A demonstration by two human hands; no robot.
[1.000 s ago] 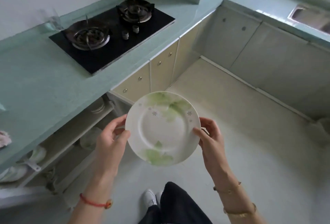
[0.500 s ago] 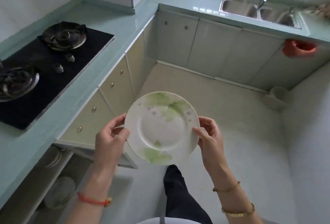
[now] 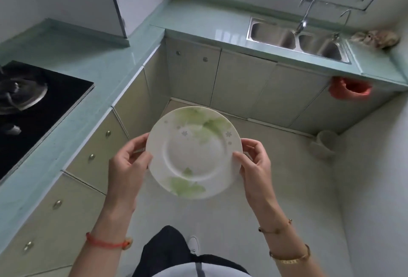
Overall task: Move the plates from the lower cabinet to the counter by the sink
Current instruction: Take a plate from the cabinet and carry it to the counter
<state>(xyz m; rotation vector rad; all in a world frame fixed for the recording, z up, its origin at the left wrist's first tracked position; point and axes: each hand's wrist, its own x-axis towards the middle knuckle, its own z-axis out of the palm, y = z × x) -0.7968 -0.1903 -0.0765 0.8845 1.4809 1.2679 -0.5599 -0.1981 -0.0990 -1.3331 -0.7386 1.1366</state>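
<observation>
Head view: pale green counter (image 3: 198, 18) and sink (image 3: 295, 38) at upper right. Centre frame, plate (image 3: 194, 152) held level over floor, pinched at opposite rims by left hand (image 3: 128, 166) and right hand (image 3: 256, 162). Likely glazed ceramic: stiff, slippery, breakable; best gripped by rims.

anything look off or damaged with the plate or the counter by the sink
Nothing stands out. The plate looks whole, gripped at its rim by the left hand and right hand. The counter beside the sink shows no spill.
</observation>
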